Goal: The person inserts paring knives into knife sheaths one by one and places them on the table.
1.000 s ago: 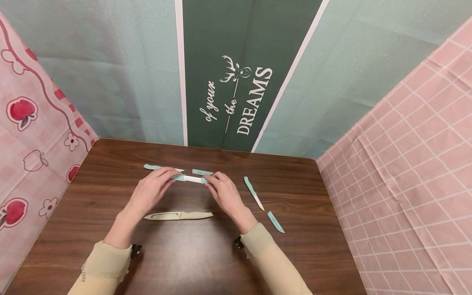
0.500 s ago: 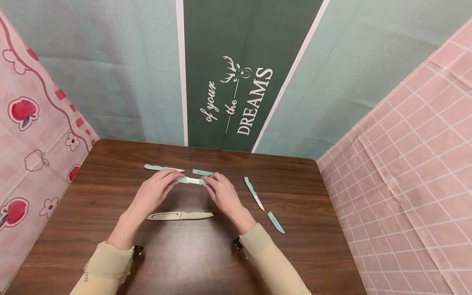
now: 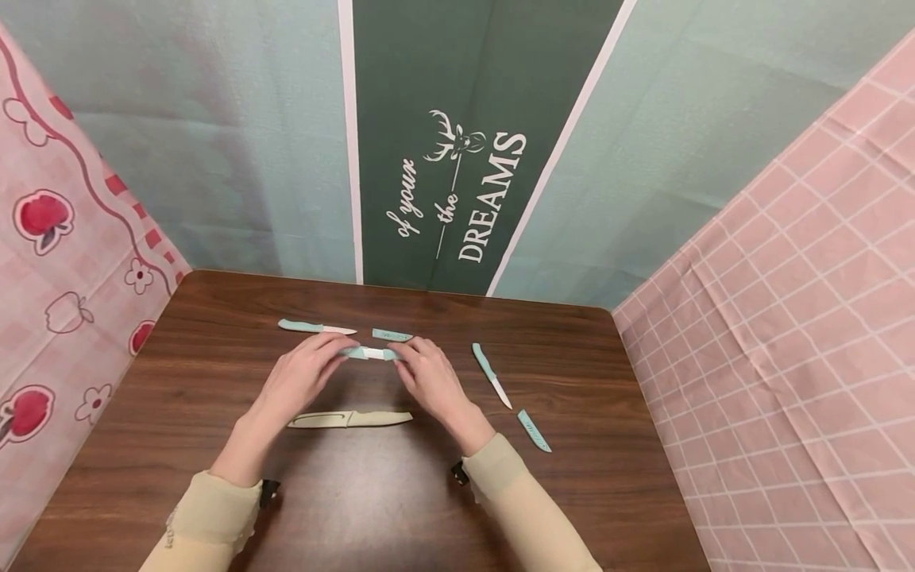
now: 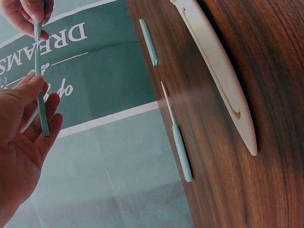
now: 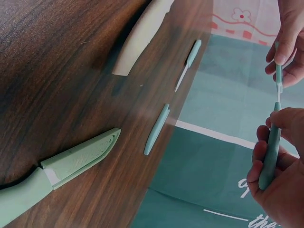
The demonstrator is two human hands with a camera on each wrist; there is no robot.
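Observation:
My left hand point(image 3: 295, 378) grips a pale blue knife sheath point(image 4: 42, 111) between thumb and fingers. Opposite it, my right hand point(image 3: 434, 380) holds the handle of a small paring knife point(image 5: 271, 154). Its white blade points left into the sheath, and a short strip point(image 3: 375, 353) shows between the hands. Both are raised above the table. Behind the hands lie another blue paring knife point(image 3: 303, 326), unsheathed, and a loose blue sheath point(image 3: 391, 334). Nearer me is a larger cream knife point(image 3: 379, 419) in its cream sheath point(image 4: 213, 61).
Right of my hands lie a third blue paring knife point(image 3: 486, 365), its blade bare, and its separate sheath point(image 3: 534, 430). The right wrist view shows a green sheathed knife point(image 5: 76, 164), which the head view does not show. Fabric-covered walls enclose the brown table point(image 3: 586, 492).
My left hand has moved slightly right and nearer me, and the right hand slightly nearer me. The white blade strip between sheath and handle has grown shorter.

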